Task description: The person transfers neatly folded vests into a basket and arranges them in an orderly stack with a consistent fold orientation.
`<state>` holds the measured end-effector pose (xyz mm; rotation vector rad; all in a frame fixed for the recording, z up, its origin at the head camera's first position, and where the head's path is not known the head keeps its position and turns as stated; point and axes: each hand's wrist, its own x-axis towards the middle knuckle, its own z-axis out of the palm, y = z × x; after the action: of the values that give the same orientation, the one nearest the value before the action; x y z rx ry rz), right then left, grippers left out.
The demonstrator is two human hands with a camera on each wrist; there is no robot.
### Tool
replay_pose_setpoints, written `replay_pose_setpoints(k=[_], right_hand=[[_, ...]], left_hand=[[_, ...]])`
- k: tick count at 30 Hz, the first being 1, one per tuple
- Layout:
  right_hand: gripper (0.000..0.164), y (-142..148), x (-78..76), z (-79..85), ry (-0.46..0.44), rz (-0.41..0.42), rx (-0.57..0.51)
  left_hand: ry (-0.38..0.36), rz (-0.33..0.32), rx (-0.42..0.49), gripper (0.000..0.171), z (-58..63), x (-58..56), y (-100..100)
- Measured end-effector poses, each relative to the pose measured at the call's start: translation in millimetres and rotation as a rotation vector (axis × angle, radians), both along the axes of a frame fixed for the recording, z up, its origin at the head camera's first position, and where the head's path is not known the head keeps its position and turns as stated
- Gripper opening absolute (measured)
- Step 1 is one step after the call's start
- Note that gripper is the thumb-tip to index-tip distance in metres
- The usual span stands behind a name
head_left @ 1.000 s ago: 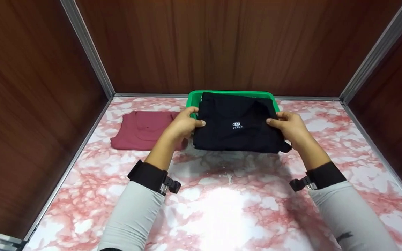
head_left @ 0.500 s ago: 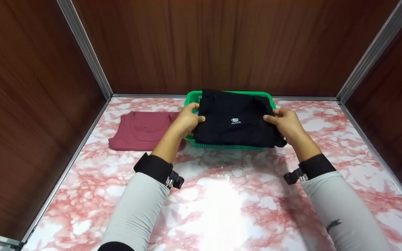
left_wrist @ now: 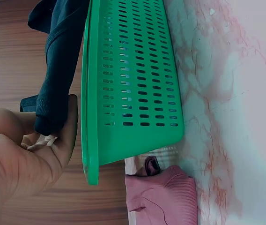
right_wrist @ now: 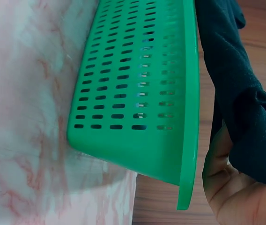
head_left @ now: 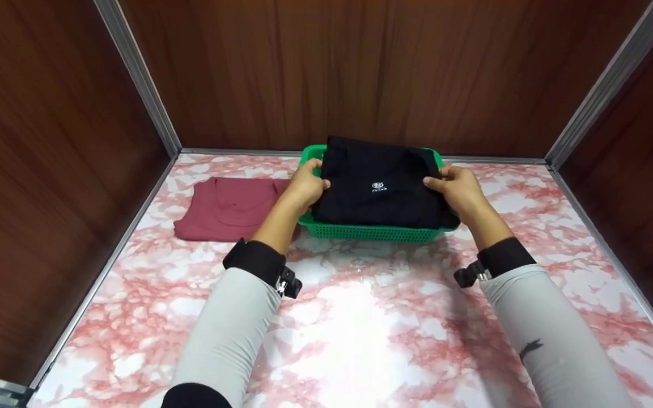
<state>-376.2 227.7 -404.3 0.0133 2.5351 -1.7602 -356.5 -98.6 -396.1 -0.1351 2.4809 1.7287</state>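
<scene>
A folded black shirt point(head_left: 380, 192) with a small white print is stretched flat between my two hands. My left hand point(head_left: 305, 184) pinches its left edge, thumb on top and fingers beneath. On the opposite edge, my right hand point(head_left: 458, 190) grips the cloth the same way. Under the shirt stands a green plastic basket point(head_left: 374, 233) with slotted walls. Both wrist views show the shirt point(left_wrist: 60, 65) held just above the rim of the basket point(right_wrist: 133, 79). The shirt hides most of the basket's inside.
A folded maroon garment point(head_left: 233, 209) lies on the marbled tabletop point(head_left: 338, 340), left of the basket. Brown wood-look panels point(head_left: 304, 73) with metal edging enclose the back and both sides.
Both hands have carried the black shirt away from me, further over the basket. The basket's front wall, hidden a second ago, now shows below the shirt. The maroon garment stays put.
</scene>
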Motion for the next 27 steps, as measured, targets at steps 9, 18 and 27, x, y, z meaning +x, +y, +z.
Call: replay_pose_setpoints(k=[9, 18, 27], right_hand=[[0.061, -3.1, -12.2, 7.2, -0.009, 0.008, 0.039], [0.051, -4.5, -21.4, -0.9, 0.014, -0.006, 0.056], [0.058, -4.4, -27.7, -7.5, 0.034, -0.019, 0.075]], left_hand=[[0.056, 0.021, -0.009, 0.052, 2.5, -12.5, -2.9], [0.062, 0.029, -0.019, 0.054, -5.9, -18.7, -3.4], [0.127, 0.058, -0.052, 0.051, -13.4, -23.9, 2.1]])
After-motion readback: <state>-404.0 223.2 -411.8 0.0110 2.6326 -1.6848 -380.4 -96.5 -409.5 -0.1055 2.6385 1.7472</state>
